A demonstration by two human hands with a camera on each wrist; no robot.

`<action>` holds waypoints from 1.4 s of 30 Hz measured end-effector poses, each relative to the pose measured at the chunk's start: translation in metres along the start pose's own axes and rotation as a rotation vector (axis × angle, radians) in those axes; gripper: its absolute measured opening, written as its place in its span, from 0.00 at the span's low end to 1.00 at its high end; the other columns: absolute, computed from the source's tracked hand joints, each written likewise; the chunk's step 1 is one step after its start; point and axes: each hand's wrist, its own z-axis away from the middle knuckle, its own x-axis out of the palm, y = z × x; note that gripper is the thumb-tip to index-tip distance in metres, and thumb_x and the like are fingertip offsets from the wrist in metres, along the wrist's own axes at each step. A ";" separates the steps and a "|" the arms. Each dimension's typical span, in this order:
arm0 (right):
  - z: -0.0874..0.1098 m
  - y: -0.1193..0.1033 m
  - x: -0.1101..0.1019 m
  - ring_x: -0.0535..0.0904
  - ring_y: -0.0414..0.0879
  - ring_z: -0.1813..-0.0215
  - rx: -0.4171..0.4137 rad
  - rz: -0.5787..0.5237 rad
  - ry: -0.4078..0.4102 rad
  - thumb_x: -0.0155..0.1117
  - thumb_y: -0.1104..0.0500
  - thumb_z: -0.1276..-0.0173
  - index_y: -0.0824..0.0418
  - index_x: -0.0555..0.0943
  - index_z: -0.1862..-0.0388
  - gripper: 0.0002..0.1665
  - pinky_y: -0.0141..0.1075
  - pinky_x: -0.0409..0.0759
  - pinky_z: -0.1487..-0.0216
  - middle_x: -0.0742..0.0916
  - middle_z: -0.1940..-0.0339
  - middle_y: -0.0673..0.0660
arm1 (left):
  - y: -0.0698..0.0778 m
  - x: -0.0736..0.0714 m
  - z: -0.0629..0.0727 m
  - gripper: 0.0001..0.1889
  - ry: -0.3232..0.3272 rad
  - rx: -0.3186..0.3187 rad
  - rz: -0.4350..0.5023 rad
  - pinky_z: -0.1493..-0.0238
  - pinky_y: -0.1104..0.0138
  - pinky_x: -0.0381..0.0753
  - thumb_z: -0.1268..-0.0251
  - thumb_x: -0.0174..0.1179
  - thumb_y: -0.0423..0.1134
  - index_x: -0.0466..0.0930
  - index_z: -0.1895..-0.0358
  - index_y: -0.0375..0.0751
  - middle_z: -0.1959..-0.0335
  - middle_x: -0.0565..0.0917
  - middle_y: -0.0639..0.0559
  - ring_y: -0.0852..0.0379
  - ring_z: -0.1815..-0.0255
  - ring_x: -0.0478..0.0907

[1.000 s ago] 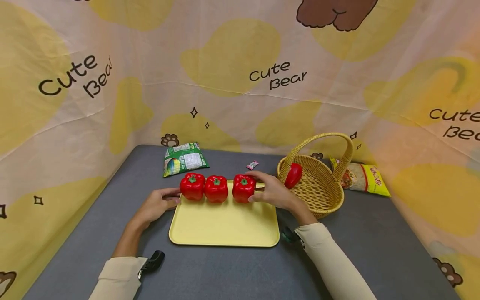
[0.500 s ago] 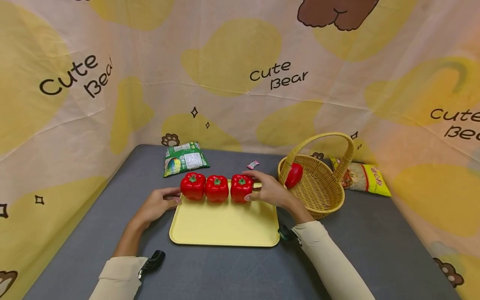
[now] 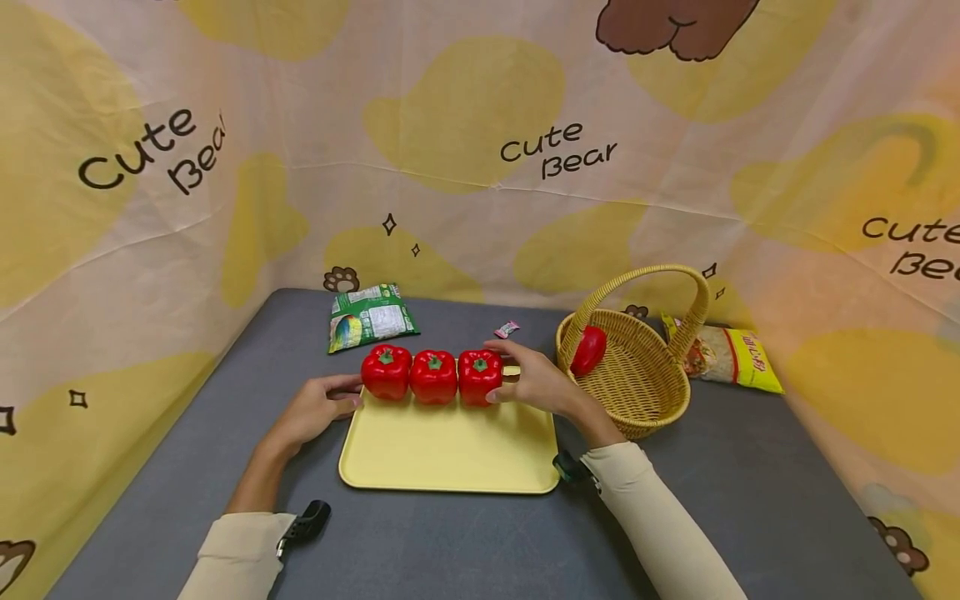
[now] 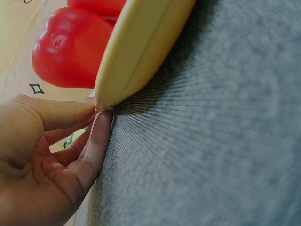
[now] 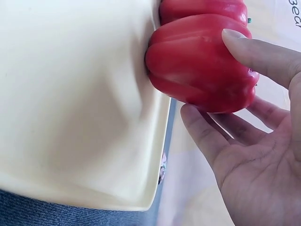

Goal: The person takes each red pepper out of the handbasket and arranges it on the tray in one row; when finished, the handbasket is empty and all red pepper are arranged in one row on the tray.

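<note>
Three red bell peppers with green stems stand in a row along the far side of a yellow tray (image 3: 450,450). My right hand (image 3: 536,379) holds the rightmost bell pepper (image 3: 480,377), thumb on its near side and fingers round the far side, as the right wrist view shows. That pepper sits against or very close to the middle bell pepper (image 3: 433,377). At the tray's left edge, my left hand (image 4: 51,155) pinches the rim between thumb and fingers, beside the left bell pepper (image 3: 386,372).
To the right stands a wicker basket (image 3: 637,392) with a tall handle and another red pepper (image 3: 588,350) inside. Behind it lies a yellow food packet (image 3: 731,358). A green snack bag (image 3: 371,318) and a small pink candy (image 3: 506,330) lie behind the tray.
My right hand has slid the rightmost bell pepper a little to the left, narrowing the gap to the middle one. The left hand has stayed at the tray's edge.
</note>
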 end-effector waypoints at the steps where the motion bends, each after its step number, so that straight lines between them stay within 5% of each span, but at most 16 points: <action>1: 0.000 0.000 0.000 0.76 0.57 0.25 0.000 0.002 0.001 0.81 0.57 0.39 0.55 0.69 0.19 0.50 0.54 0.78 0.28 0.80 0.26 0.58 | 0.000 0.000 0.000 0.26 0.001 0.001 -0.004 0.46 0.65 0.89 0.21 0.60 0.33 0.71 0.27 0.24 0.34 0.80 0.28 0.39 0.38 0.83; 31: 0.003 -0.003 -0.001 0.77 0.54 0.28 -0.007 0.038 0.030 0.85 0.54 0.41 0.56 0.71 0.20 0.51 0.52 0.80 0.30 0.82 0.29 0.57 | 0.003 0.000 0.001 0.25 0.011 -0.020 -0.054 0.38 0.56 0.86 0.21 0.60 0.35 0.73 0.27 0.27 0.34 0.82 0.31 0.39 0.37 0.82; 42: 0.031 -0.015 -0.018 0.78 0.59 0.27 -0.076 0.044 0.088 0.84 0.57 0.39 0.59 0.75 0.24 0.45 0.55 0.81 0.31 0.80 0.27 0.61 | 0.002 0.001 -0.001 0.26 0.016 -0.028 -0.054 0.37 0.55 0.85 0.21 0.60 0.36 0.73 0.27 0.28 0.34 0.82 0.32 0.40 0.36 0.81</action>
